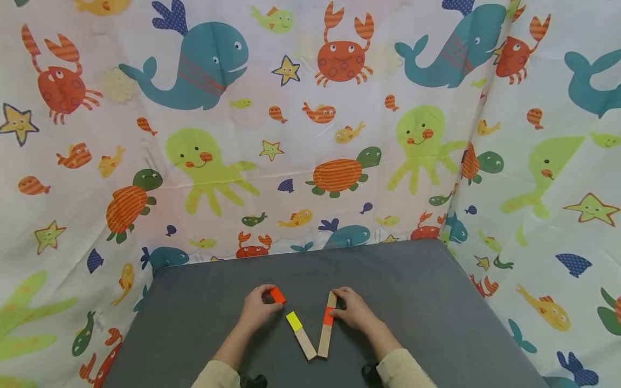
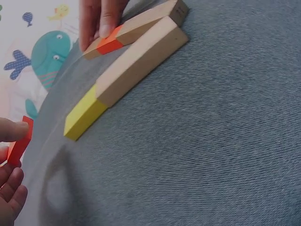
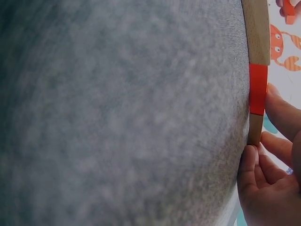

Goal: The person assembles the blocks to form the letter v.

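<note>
My left hand (image 1: 256,312) pinches a small orange block (image 1: 278,295) between thumb and fingers, off the cloth, beyond the yellow block (image 1: 294,321). That yellow block lies end to end with a long plain wooden block (image 1: 305,345). To the right runs a second row: a long wooden block (image 1: 325,341), an orange block (image 1: 328,316) and a plain wooden block (image 1: 332,298) at the far end. Both rows meet at their near ends in a V. My right hand (image 1: 358,312) holds that far wooden block, fingers at its end and thumb against the orange block beside it.
Dark grey cloth (image 1: 412,291) covers the table. Behind and to the right hangs a white curtain (image 1: 291,124) printed with sea animals. A dark wrist device (image 1: 253,381) shows at the left sleeve, another (image 1: 371,375) at the right.
</note>
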{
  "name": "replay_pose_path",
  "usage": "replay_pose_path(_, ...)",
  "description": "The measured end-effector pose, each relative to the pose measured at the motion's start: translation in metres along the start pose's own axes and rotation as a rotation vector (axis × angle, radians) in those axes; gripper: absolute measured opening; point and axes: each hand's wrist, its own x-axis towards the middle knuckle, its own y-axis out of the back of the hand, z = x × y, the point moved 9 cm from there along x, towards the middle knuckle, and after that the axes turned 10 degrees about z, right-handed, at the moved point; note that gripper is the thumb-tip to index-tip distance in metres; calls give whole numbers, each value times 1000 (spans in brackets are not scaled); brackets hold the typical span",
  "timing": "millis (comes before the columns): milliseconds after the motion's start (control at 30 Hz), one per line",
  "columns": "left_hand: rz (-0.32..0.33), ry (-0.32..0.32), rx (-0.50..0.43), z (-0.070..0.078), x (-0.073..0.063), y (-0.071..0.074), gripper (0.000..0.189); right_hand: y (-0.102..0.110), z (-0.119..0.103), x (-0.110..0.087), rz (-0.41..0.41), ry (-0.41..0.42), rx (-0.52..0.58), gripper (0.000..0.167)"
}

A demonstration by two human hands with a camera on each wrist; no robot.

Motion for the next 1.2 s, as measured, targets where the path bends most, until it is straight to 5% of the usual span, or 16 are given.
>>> replay_pose_path(467,-54,44,61,-14,-6,-24,52,-1,0,3,-9,2,-3,63)
replay_pose_path(1200,-68,21,93,-10,-6,-31,52,0,1,1,-4,5,1,63)
